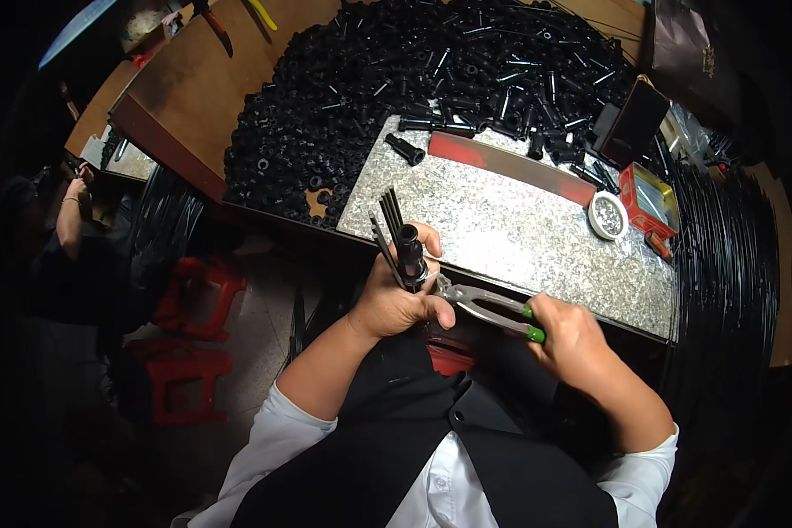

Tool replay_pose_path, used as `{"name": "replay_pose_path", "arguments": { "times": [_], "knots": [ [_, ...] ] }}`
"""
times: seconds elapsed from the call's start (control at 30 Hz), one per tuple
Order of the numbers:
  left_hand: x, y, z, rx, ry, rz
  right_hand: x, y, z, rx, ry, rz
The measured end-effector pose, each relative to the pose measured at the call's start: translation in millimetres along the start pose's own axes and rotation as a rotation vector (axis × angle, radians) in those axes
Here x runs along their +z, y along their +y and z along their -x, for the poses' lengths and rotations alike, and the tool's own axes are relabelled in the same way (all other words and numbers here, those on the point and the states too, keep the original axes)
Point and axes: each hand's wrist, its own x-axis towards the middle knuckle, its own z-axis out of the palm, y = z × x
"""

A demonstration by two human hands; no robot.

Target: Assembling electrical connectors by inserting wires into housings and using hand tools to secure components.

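Head view: a pile of black parts (396, 62) is lying far off, beyond the speckled slab (493, 224). Nearer, the left hand (394, 297) is curling round an upright black tube (410, 251) and thin rods (390, 209); the right hand (568, 334) is gripping green-handled pliers (480, 293). Slipping pliers could be nipping the left thumb; a loose grip could be shedding rods.

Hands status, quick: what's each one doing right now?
Left hand: closed, holding a black tube and thin rods.
Right hand: closed, holding the pincers by their green grips.
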Motion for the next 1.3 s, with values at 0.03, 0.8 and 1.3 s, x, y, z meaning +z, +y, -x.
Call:
{"name": "replay_pose_path", "arguments": {
  "times": [0.03, 0.8, 1.3],
  "knots": [
    [2.4, 3.8, -0.3, -0.003, -0.001, 0.003, -5.9, -1.2, 2.8, -0.047, 0.077, 0.115],
    [14.4, 1.9, 0.9, -0.130, -0.100, 0.263, -17.7, 4.5, 6.5, -0.041, -0.117, -0.032],
    [25.7, 13.0, 12.2, -0.067, -0.098, 0.298, 15.1, -42.6, -38.6, -0.232, 0.363, -0.585]
  ]
}}
